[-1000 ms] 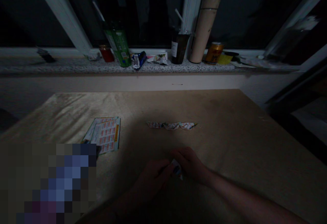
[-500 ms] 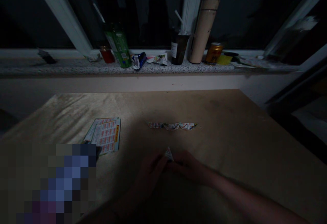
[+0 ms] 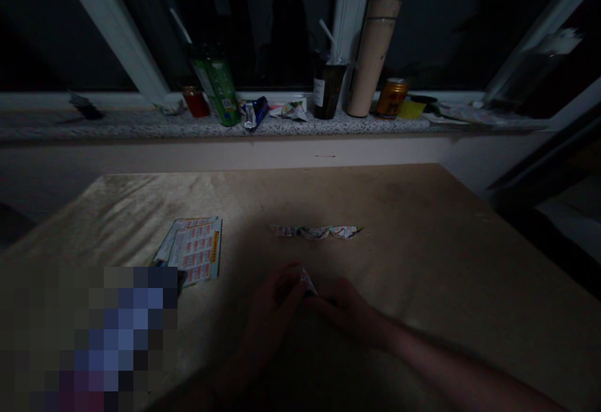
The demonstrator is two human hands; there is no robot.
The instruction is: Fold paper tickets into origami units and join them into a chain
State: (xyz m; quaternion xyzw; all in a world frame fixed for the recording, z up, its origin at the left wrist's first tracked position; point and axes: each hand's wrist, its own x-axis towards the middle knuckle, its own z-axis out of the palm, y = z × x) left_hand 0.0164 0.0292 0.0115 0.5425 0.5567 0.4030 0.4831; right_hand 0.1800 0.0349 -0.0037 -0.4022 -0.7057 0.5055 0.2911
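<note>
A small folded piece of printed paper (image 3: 307, 282) with a pointed tip shows between my hands, just above the table. My left hand (image 3: 277, 296) pinches it from the left, fingers bent. From the right, my right hand (image 3: 340, 302) grips its lower corner with thumb and fingers closed. The light is dim, so the finger detail is hard to see. Beyond the hands, a row of folded printed paper pieces (image 3: 315, 231) lies on the table. Printed cards or sheets (image 3: 195, 252) lie overlapping to the left.
The tabletop (image 3: 399, 224) reaches a wall under a stone windowsill (image 3: 282, 127). On the sill stand a green bottle (image 3: 220, 89), a dark cup with a straw (image 3: 328, 92), a tall beige flask (image 3: 375, 55) and a gold can (image 3: 392, 99). A pixelated patch covers the lower left.
The folded paper has shifted slightly left and tilted, and my left hand's fingers have lifted a little around it. The right hand has barely moved.
</note>
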